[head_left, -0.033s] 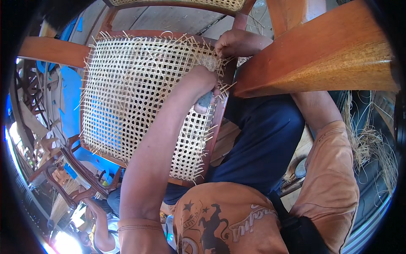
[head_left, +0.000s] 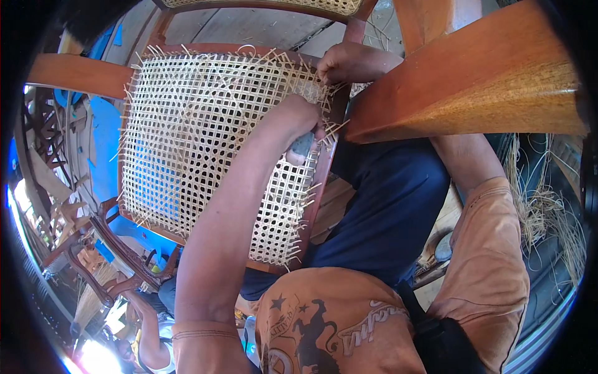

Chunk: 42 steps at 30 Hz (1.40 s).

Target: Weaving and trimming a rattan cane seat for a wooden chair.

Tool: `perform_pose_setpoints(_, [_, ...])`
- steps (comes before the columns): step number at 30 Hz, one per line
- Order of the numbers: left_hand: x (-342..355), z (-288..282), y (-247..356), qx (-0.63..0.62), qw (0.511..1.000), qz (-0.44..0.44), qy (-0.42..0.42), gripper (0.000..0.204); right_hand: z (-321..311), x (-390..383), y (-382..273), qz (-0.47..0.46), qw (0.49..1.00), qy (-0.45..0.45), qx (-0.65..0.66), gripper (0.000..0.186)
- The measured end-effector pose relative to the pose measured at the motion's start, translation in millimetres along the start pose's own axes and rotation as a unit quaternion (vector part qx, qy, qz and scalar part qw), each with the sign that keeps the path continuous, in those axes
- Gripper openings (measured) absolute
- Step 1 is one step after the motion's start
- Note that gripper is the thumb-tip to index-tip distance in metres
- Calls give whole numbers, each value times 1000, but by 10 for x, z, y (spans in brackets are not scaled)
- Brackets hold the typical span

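Your left hand (head_left: 301, 116) seems curled round a grey thing (head_left: 303, 148) on the cane sheet (head_left: 187, 124), over the chair frame (head_left: 323, 174). Your right hand (head_left: 336, 64) looks bent; I can't tell if it pinches anything. Pulling hard could snap cane; loose ends (head_left: 284, 58) could poke you.

Left grip (head_left: 300, 116), right grip (head_left: 336, 65) curled

Left hand (head_left: 296, 116): on cane mesh (head_left: 193, 118) | right hand (head_left: 337, 65): mesh's edge
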<state>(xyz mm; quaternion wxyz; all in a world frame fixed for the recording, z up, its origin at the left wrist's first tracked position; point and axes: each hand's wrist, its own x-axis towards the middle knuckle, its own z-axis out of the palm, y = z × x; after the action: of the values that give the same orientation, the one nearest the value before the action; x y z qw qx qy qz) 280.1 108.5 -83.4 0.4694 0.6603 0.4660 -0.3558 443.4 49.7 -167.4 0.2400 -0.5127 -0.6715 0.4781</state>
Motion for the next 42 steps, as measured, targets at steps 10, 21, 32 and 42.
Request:
perform_pose_setpoints(10, [224, 101, -266, -110, 990, 90, -20, 34, 56, -3, 100, 12, 999, -16, 50, 11])
perform_pose_setpoints(21, [51, 3, -9, 252, 963, 57, 81, 37, 67, -79, 0, 11, 987, 16, 161, 15])
perform_pose_setpoints(32, [-504, -74, -646, 423, 880, 115, 182, 25, 52, -58, 49, -26, 985, -22, 168, 24])
perform_pose_setpoints(42, [-765, -174, -1296, 436, 836, 121, 311, 34, -91, -828, -349, -8, 927, 374, 12, 30])
